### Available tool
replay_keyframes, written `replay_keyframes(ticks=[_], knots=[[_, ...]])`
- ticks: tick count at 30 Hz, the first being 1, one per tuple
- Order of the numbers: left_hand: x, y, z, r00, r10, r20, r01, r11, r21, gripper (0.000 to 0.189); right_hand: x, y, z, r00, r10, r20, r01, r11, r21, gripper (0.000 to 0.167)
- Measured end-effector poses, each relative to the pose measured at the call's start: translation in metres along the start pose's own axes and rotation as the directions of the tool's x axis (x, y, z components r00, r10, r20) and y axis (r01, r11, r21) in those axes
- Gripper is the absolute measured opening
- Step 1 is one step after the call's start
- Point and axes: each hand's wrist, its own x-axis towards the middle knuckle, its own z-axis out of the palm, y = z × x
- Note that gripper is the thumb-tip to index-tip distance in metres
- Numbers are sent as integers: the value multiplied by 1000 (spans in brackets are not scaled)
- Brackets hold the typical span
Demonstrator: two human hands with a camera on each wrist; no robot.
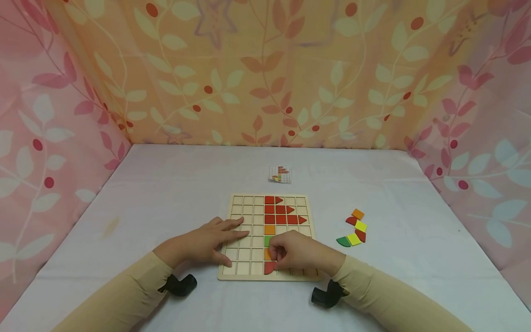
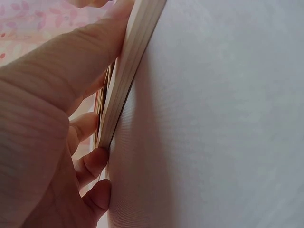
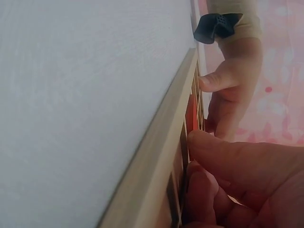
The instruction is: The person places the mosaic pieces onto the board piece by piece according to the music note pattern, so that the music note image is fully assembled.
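A wooden grid board (image 1: pixel 244 277) lies on the table with coloured pieces in one column and three red rows at its top. My left hand (image 1: pixel 207 242) rests on the board's left side with fingers spread, its thumb on the lower left cells. At the column's bottom cell, my right hand (image 1: pixel 296 251) pinches a red quarter-circle piece (image 1: pixel 268 268) with curled fingers and thumb. In the right wrist view that red piece (image 3: pixel 191 113) shows just beyond the thumb tip. Above it are an orange square (image 1: pixel 267 254), partly covered by the fingers, a green square (image 1: pixel 267 241) and another orange square (image 1: pixel 270 229).
Right of the board lie several loose pieces: an orange square (image 1: pixel 358 214), red quarter-circles (image 1: pixel 360 236), yellow squares (image 1: pixel 354 239) and a green quarter-circle (image 1: pixel 343 241). Behind the board is a small printed pattern card (image 1: pixel 280 174). Floral cloth walls (image 1: pixel 265 92) enclose the white table.
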Motion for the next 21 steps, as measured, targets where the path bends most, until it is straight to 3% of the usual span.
replay_keyframes(ticks=[13, 21], knots=[[-1, -1, 1, 1000, 26, -17, -26, 1000, 1, 79, 1, -5, 1, 1000, 11, 7, -11, 1000, 10, 15], [0, 0, 0, 1000, -1, 2, 1, 1000, -6, 79, 1, -5, 1, 1000, 19, -1, -19, 1000, 1, 17]])
